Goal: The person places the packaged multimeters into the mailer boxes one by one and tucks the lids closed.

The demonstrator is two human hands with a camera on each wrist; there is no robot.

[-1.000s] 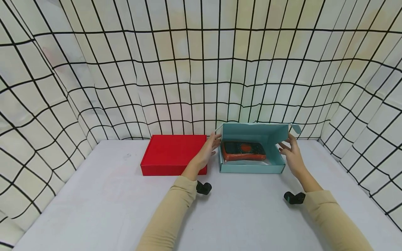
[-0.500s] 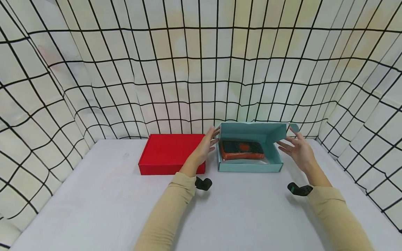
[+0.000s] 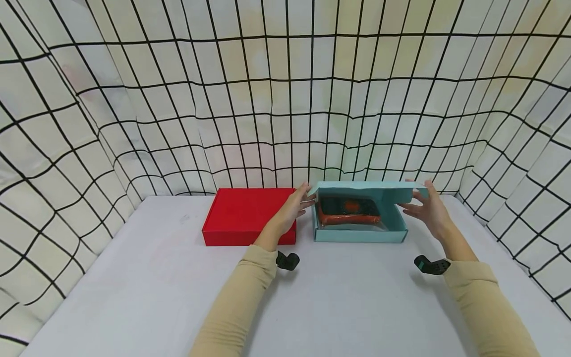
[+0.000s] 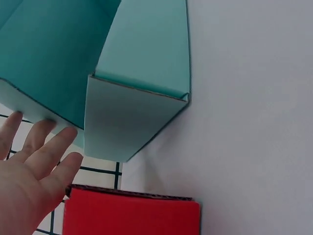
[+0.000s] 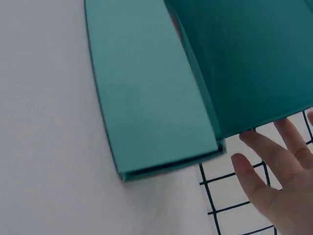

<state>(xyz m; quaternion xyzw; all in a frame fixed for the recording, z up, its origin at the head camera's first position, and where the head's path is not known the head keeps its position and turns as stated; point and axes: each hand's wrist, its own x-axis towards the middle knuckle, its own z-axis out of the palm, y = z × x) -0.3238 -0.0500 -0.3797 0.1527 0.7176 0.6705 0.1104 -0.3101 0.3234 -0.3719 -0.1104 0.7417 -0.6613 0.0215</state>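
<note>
A light-blue cardboard box (image 3: 361, 236) stands on the table with its hinged lid (image 3: 370, 185) raised and tilted forward over the tray part. Inside lies a packet (image 3: 350, 210) with a dark top, an orange-red round mark and a reddish-orange front edge. At the box's left side is my left hand (image 3: 287, 210), fingers spread and fairly straight, fingertips against the lid's side in the left wrist view. My right hand (image 3: 430, 213) is at the opposite side, its extended fingers touching the lid's side edge. The lid hides part of the packet.
A closed red box (image 3: 245, 215) sits just left of the blue one, partly behind my left forearm. The white table (image 3: 339, 302) stretches in front. White cloth walls with a black grid (image 3: 285, 99) rise at the back and sides.
The blue lid has swung forward and lower, so its top edge now leans over the packet. My right hand has shifted slightly outward and up along the lid's side. The red box stays put.
</note>
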